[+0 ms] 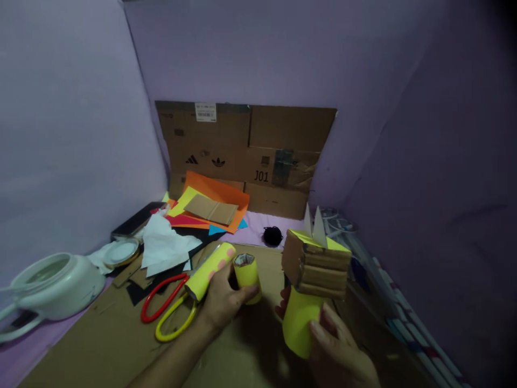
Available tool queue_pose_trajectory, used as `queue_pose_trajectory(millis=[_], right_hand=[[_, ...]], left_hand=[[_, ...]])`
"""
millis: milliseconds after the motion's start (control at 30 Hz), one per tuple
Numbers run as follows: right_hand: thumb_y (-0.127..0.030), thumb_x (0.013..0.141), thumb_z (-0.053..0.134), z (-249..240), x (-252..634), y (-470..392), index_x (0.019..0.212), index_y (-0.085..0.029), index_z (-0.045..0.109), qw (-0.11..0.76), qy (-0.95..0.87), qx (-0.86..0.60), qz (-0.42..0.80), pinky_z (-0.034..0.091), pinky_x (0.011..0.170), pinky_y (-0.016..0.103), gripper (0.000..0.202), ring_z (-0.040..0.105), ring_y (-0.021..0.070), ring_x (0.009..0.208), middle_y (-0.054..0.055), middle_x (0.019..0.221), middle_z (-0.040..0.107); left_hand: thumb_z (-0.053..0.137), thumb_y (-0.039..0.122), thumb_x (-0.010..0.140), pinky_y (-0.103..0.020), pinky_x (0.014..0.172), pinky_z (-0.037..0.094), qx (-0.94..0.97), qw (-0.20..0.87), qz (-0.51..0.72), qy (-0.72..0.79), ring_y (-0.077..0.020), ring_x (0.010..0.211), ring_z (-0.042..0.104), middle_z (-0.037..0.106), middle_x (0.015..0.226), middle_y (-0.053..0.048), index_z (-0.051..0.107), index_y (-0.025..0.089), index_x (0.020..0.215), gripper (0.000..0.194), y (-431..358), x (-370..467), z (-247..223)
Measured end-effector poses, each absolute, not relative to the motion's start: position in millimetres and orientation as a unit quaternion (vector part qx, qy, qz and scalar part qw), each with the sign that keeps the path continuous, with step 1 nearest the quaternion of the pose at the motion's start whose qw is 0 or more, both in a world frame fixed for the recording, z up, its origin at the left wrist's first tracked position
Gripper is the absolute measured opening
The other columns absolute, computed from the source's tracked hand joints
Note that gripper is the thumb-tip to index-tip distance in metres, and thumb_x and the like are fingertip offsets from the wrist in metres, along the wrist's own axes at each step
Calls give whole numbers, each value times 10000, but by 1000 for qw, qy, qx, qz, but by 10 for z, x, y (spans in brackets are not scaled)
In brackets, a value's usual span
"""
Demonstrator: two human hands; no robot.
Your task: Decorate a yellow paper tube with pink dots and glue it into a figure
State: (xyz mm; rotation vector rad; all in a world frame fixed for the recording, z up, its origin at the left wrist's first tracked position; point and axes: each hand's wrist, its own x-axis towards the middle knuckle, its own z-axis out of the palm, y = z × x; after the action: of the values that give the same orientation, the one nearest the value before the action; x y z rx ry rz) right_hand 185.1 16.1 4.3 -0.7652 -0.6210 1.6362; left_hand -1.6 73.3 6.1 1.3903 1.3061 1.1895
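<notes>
My right hand (337, 342) is wrapped round a yellow paper-covered tube (298, 326). Joined to the tube's top is a block of layered corrugated cardboard (325, 269) with a yellow top and two pale pointed pieces (318, 226) standing up from it. My left hand (224, 302) closes its thumb and fingers on a short yellow tube (247, 275), open at the top and whitish inside. Against the back of that hand lies a longer yellow tube with pink spots (212, 271), tilted over the scissors (155, 296), whose handles are red and yellow.
A cardboard sheet (218, 366) covers the work surface; another cardboard panel (226, 140) leans at the back. Coloured paper (218, 188), white tissue (165, 242), a round lid (121, 251) and a white pot (56, 285) lie left. Black yarn (272, 235) sits behind. Striped sticks (424, 345) lie right.
</notes>
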Motion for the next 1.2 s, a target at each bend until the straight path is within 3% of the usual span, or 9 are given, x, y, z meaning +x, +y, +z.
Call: queue_pose_trajectory(millis=[200,333,467,800,1033,1133,1200], right_hand=[[-333,608,789,24,1908,173,1002,-214,734,558,-280,-322,711,528,841,351,415,665,288,967,104,1070,720],[-341,663,687,105,1890,185,966,-183,754,579,-266,-287,715,517,848,417,349,675,301,915,120,987,742],[-327,657,641,153,1850,195,922,-192,766,602,-261,-273,703,533,809,405,322,683,271,838,103,895,753],[-267,621,631,146,1888,218,880,-202,758,655,-260,-288,648,542,791,405,296,683,248,765,71,871,758],[-352,690,661,139,1854,247,896,-180,724,653,-297,-351,601,536,739,368,276,665,214,711,44,821,747],[-318,679,728,112,1805,254,903,-194,693,645,-375,-363,559,509,757,328,259,654,209,781,25,845,729],[-273,623,778,93,1754,252,952,-202,664,641,-399,-348,556,489,811,330,355,645,223,860,26,904,718]], left_hand=[[702,320,617,-359,758,503,529,431,513,521,-284,891,628,693,963,-102,616,119,988,431,862,-122,-46],[697,317,635,-346,745,488,570,440,486,495,-258,844,608,678,893,-74,624,132,955,377,854,-56,-84],[693,292,634,-320,717,475,579,482,467,463,-235,808,592,663,845,-51,631,143,918,327,769,36,-52],[700,285,627,-320,698,490,551,517,477,449,-216,775,592,645,849,-56,582,134,956,380,740,25,-34],[710,375,630,-323,691,516,516,584,475,409,-227,796,636,675,903,-75,577,126,992,460,634,58,56],[762,326,570,-318,692,510,534,555,480,419,-239,803,641,694,880,-79,624,123,946,449,542,32,111],[780,283,543,-316,711,508,546,535,484,427,-244,823,645,705,897,-80,643,129,955,461,495,13,119]])
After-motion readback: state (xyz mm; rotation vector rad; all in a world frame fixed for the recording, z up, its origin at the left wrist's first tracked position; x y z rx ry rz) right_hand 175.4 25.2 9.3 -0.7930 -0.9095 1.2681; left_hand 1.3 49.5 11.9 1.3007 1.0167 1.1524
